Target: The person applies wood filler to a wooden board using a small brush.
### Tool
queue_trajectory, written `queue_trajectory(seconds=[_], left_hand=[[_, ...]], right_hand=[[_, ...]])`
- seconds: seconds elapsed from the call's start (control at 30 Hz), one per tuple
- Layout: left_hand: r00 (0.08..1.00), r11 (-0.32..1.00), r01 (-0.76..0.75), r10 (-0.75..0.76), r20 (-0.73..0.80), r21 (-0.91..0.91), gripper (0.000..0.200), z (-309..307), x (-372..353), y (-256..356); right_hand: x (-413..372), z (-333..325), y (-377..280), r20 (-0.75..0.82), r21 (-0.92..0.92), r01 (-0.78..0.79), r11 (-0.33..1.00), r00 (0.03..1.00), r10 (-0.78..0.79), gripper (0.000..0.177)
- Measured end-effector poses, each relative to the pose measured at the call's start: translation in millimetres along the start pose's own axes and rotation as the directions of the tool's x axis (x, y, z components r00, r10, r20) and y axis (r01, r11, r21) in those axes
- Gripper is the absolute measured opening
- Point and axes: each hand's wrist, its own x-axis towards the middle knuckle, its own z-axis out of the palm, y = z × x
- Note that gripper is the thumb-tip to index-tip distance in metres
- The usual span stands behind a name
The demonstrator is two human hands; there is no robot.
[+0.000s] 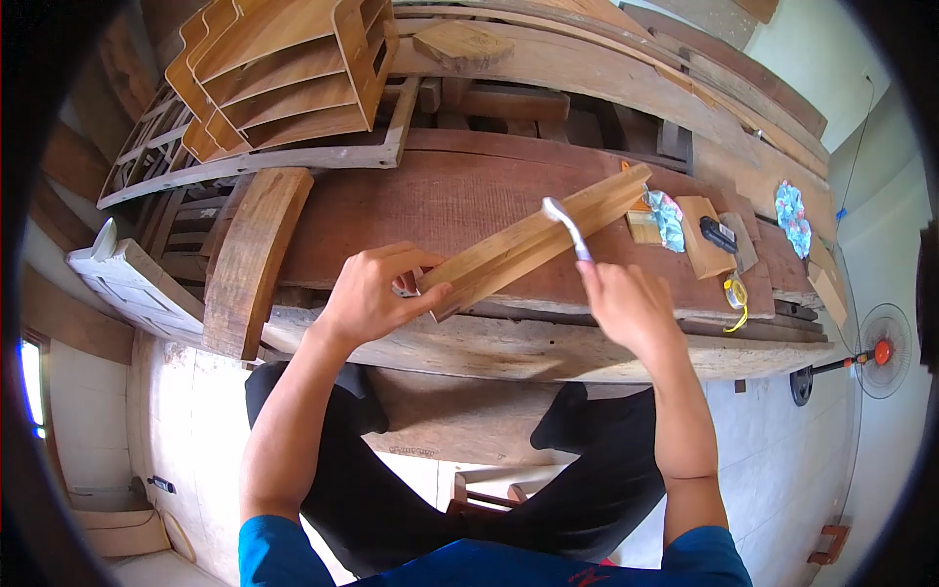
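Observation:
My left hand (pixel 377 293) grips the near end of a long wooden piece (pixel 538 240), thumb on one side and fingers on the other. The piece has a lengthwise step or groove and slants up to the right across the reddish-brown board (pixel 391 210). My right hand (pixel 631 308) is closed around the purple-and-white handle of a toothbrush (pixel 570 227). The brush's white head points up and left, overlapping the middle of the wooden piece in this view.
To the right lie crumpled patterned cloths (pixel 667 220), sandpaper sheets (pixel 702 240), a dark box cutter (pixel 719 235) and a yellow tape measure (pixel 736 292). A wooden shelf organiser (pixel 284 78) stands back left. A thick plank (pixel 259 259) lies left; a fan (pixel 880 350) stands far right.

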Motion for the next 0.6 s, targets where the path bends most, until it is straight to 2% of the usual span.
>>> queue_trajectory(seconds=[0.1, 0.17, 0.23, 0.3, 0.33, 0.43, 0.47, 0.5, 0.6], left_hand=[[1.0, 1.0, -0.01, 0.01, -0.006, 0.026, 0.032, 0, -1, -3], [1.0, 1.0, 0.009, -0.01, 0.009, 0.019, 0.031, 0, -1, -1], [1.0, 1.0, 0.008, -0.008, 0.02, 0.011, 0.031, 1, 2, -2], [1.0, 1.0, 0.0, 0.0, 0.013, 0.002, 0.031, 0, 1, -2], [1.0, 1.0, -0.005, 0.005, 0.007, 0.003, 0.031, 0, 0, -2], [1.0, 1.0, -0.008, 0.008, -0.011, 0.013, 0.031, -1, 1, -1], [1.0, 1.0, -0.001, 0.001, -0.002, 0.013, 0.031, -1, 1, -1], [1.0, 1.0, 0.006, -0.006, 0.01, 0.012, 0.031, -1, 1, -1], [1.0, 1.0, 0.016, -0.016, 0.004, 0.013, 0.031, 0, 0, 1]], right_hand=[[-9, -7, -7, 0.066, -0.022, -0.056, 0.998, 0.996, 0.057, 0.06], [-17, 6, -16, 0.034, -0.025, 0.106, 0.994, 0.994, -0.105, 0.061], [-10, 8, -13, 0.036, -0.036, 0.103, 0.994, 0.994, -0.102, 0.061], [1, -4, 0, 0.049, 0.033, -0.033, 0.999, 0.998, 0.031, 0.06], [1, 3, 8, -0.14, -0.056, 0.032, 0.998, 0.989, -0.04, 0.061], [-17, 7, -7, -0.023, -0.055, 0.097, 0.994, 0.995, -0.098, 0.061], [-19, 7, -18, 0.09, -0.022, 0.116, 0.993, 0.989, -0.113, 0.06], [-23, 13, -20, -0.004, -0.044, 0.216, 0.975, 0.976, -0.217, 0.06], [-1, -1, -4, 0.134, 0.046, 0.039, 0.998, 0.99, -0.045, 0.063]])
